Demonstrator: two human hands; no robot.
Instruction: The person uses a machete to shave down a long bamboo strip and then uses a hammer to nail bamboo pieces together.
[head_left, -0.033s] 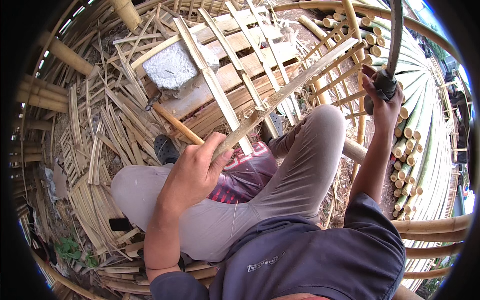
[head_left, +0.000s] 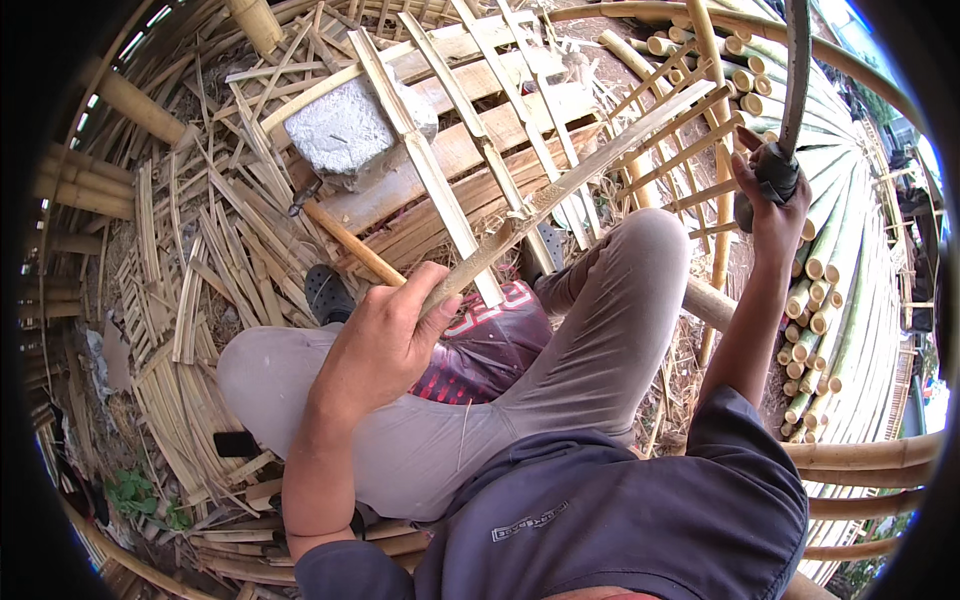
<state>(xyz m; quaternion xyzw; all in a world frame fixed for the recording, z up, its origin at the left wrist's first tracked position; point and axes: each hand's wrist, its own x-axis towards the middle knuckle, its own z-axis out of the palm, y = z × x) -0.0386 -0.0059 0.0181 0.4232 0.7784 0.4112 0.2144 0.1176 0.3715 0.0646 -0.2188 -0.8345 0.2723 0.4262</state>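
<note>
My left hand point(head_left: 385, 340) grips the near end of a long split bamboo strip point(head_left: 580, 175) that slants up and to the right over my knees. My right hand point(head_left: 768, 200) is raised at the right and closed on the dark handle of a long curved blade point(head_left: 795, 80) that rises toward the top edge. I sit with bent legs in grey trousers, a red-patterned cloth point(head_left: 490, 345) in my lap. The blade is apart from the strip.
A grey stone block point(head_left: 345, 135) rests on wooden planks point(head_left: 470, 150) ahead. A hammer with a wooden handle point(head_left: 350, 240) lies by it. Split bamboo slats point(head_left: 200, 280) cover the ground at left; round bamboo poles point(head_left: 830, 290) are stacked at right.
</note>
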